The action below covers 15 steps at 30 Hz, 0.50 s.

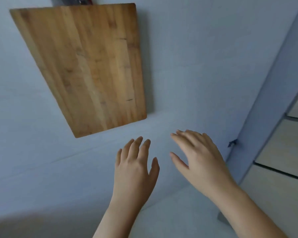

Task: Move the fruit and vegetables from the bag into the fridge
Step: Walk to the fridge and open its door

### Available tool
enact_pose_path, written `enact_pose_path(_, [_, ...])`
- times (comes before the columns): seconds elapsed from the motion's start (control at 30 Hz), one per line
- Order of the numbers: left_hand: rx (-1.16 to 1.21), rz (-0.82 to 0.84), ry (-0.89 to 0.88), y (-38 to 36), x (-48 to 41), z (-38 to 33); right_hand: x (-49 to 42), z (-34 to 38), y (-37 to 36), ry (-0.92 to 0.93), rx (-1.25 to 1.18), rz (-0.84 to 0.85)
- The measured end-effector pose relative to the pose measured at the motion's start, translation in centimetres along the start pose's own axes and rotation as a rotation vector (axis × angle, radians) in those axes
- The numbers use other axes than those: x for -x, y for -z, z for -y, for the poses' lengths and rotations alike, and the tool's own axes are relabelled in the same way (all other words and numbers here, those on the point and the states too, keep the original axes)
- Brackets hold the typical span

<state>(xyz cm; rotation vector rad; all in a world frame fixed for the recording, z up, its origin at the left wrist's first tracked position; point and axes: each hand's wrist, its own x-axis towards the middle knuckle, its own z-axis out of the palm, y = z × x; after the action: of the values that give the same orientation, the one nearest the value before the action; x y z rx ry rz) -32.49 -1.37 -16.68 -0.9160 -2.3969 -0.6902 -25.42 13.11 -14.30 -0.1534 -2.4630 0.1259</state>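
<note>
- You are holding your left hand [136,166] and right hand [199,162] spread wide and empty, palms down, over the pale countertop [187,66].
- A wooden cutting board [89,66] is lying beyond your fingertips.
- Bag, produce and fridge are sitting out of view; reaching before finding them is risking a wasted grab.

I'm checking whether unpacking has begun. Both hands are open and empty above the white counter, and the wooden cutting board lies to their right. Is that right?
One detail is off: the wooden cutting board lies to the left of the hands, and farther away. The head view shows the left hand and right hand open and empty above the white counter.
</note>
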Motion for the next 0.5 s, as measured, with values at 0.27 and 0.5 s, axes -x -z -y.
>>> enact_pose_path(0.27, [0.249,0.072,-0.215,-6.7,-4.6,-10.2,3.2,-11.3,5.2,-0.238,0.224,-0.085])
enact_pose_path(0.5, [0.500,0.166,-0.320,-13.2,-9.9,-20.5,5.4,-22.1,9.4,-0.326,0.386,-0.220])
